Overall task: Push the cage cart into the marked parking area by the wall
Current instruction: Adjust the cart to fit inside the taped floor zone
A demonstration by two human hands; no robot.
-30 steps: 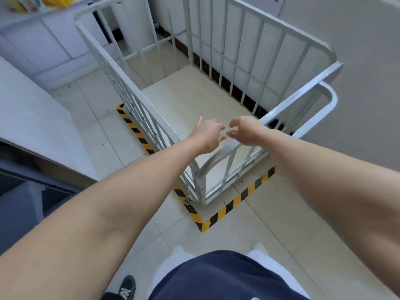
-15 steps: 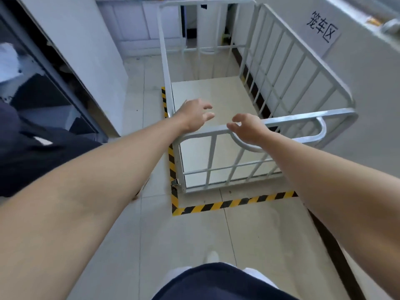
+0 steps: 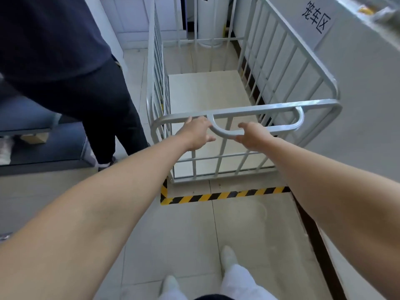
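Item: cage cart (image 3: 281, 61), grey tubular steel with barred sides and a pale flat floor. We find it standing inside the striped floor marking, its right side just beside the wall (image 3: 357, 94), its near end close behind the near stripe.

Item: floor marking (image 3: 225, 194), yellow-and-black hazard tape. One strip runs left to right in front of the cart's near end; a second turns at the near left corner and runs away along the cart's left side, mostly hidden by the cart.

Item: handle loop (image 3: 281, 127), a rounded bar hung below the near top rail (image 3: 259, 109).

Item: our left hand (image 3: 198, 133), at the left end of the near top rail, fingers loosely curled, thumb spread toward the loop. It touches the rail; we cannot tell if it grips.

Item: our right hand (image 3: 254, 136), fingers curled about the lower bar of the handle loop, thumb raised above it.

Item: paper sign (image 3: 317, 17) with three characters, fixed to the wall above the cart's far right.

Item: second person (image 3: 65, 61) in dark clothing, standing left of the cart, near its left side.

Item: our own feet (image 3: 228, 256), in white, on the tiled floor (image 3: 184, 234) near the tape.
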